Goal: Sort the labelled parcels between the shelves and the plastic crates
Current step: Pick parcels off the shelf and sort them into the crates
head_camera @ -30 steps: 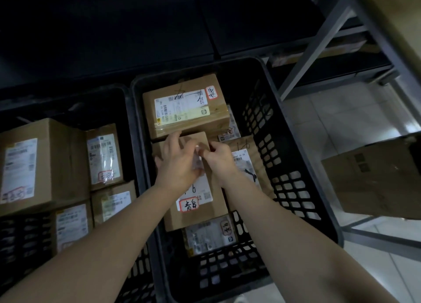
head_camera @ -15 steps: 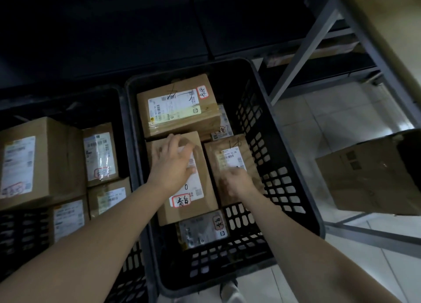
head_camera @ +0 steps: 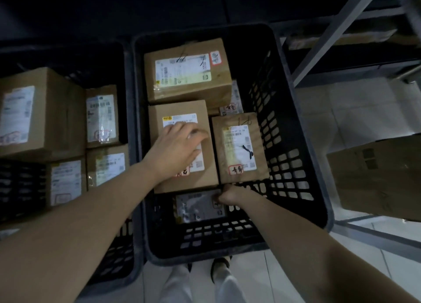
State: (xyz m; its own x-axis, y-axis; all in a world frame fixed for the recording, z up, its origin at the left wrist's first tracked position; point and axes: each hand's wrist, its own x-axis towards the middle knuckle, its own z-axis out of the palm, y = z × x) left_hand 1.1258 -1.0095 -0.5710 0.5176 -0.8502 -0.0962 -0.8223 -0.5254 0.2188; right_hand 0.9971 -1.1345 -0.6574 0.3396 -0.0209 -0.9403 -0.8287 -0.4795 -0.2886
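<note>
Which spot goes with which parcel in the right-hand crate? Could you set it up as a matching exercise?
Parcels:
1 large box
2 middle box
3 narrow box
4 flat grey packet

Places:
A under the left hand
B far end of the black crate
C near end, gripped at a corner by the right hand
D beside the crate's right wall

Pairs: 1-B, 2-A, 3-D, 4-C.

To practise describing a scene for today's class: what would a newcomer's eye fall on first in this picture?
A black plastic crate packed with labelled cardboard parcels fills the centre. The left hand rests flat on the middle parcel, while the right hand grips a corner of a flat grey parcel at the crate's near end.
</note>
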